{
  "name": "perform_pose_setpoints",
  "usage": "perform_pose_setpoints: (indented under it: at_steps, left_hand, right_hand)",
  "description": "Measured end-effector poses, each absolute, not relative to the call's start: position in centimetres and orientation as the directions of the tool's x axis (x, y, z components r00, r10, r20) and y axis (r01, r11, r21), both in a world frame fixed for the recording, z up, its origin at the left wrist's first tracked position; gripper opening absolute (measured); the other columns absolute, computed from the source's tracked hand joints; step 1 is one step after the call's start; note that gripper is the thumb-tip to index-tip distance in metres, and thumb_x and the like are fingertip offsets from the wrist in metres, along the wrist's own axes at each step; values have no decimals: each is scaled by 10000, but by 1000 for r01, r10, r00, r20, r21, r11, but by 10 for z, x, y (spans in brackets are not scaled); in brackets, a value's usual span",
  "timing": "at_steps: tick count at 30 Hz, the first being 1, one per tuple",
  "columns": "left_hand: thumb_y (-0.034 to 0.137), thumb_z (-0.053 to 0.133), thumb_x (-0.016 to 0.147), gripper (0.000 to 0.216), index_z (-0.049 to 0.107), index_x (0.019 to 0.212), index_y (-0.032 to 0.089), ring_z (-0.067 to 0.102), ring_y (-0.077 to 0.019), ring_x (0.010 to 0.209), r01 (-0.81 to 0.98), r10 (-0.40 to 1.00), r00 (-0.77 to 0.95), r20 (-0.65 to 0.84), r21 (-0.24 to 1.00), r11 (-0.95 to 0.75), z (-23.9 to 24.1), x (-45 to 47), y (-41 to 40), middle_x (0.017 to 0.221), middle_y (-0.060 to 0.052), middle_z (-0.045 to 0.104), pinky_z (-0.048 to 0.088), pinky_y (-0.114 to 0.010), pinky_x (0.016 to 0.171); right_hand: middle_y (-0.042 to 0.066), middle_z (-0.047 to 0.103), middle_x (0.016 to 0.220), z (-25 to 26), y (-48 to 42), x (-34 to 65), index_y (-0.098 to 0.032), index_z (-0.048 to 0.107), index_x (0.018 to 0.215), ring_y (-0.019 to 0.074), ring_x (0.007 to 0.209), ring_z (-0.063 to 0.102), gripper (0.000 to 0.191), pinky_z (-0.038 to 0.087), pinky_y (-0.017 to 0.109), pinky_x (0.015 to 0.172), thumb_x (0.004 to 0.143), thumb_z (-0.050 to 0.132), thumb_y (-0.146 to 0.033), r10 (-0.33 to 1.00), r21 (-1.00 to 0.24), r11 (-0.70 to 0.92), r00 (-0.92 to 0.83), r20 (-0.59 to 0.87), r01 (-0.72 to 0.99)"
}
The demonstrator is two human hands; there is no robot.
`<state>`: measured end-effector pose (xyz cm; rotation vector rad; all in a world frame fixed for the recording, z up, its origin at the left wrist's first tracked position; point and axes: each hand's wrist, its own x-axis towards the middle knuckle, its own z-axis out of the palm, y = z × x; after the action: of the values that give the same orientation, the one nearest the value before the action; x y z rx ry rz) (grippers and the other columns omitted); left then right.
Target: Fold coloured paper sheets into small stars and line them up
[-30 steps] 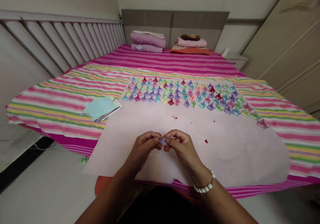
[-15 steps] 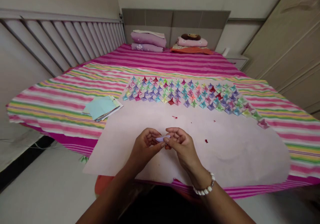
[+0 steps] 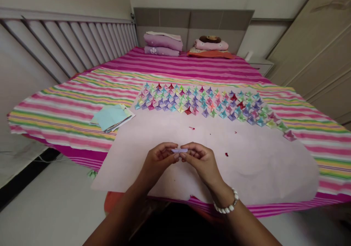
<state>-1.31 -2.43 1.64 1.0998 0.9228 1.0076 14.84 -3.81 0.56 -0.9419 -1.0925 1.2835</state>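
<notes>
A small lilac folded paper piece (image 3: 179, 150) is pinched between both my hands just above a large pale pink paper sheet (image 3: 260, 165) spread on the bed. My left hand (image 3: 159, 161) grips its left end with closed fingertips. My right hand (image 3: 201, 161), with a white bead bracelet at the wrist, grips the right end. The piece lies nearly flat and edge-on to me. Beyond my hands, several rows of small folded paper shapes (image 3: 203, 102) in many colours stand on the far part of the sheet.
A stack of light blue paper squares (image 3: 112, 117) lies to the left on the striped bedspread (image 3: 68, 103). Tiny red paper scraps (image 3: 192, 128) dot the sheet. Pillows (image 3: 163, 43) sit at the headboard. A slatted rail runs along the left, a wardrobe along the right.
The lilac piece went from bunched between my fingertips to turned flat and stretched level between both hands. My hands stayed in nearly the same spot.
</notes>
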Motion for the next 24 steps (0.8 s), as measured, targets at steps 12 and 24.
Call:
perform_pose_setpoints:
  at_steps: [12, 24]
  left_hand:
    - [280, 774, 700, 188, 698, 812, 148, 686, -157, 718, -233, 970, 218, -108, 959, 159, 9, -13, -24, 816, -46, 728, 553, -293, 715]
    - [312, 783, 671, 213, 685, 763, 146, 655, -135, 682, -211, 973, 208, -100, 967, 144, 12, -8, -25, 739, -19, 690, 528, -271, 677]
  right_hand:
    - [8, 686, 658, 9, -38, 148, -194, 719, 824, 132, 607, 629, 177, 526, 277, 610, 708, 778, -313, 995, -970, 66, -57, 82, -235]
    - [-1, 664, 640, 6, -37, 148, -190, 706, 782, 115, 574, 590, 162, 477, 251, 574, 724, 758, -332, 997, -976, 55, -41, 65, -209]
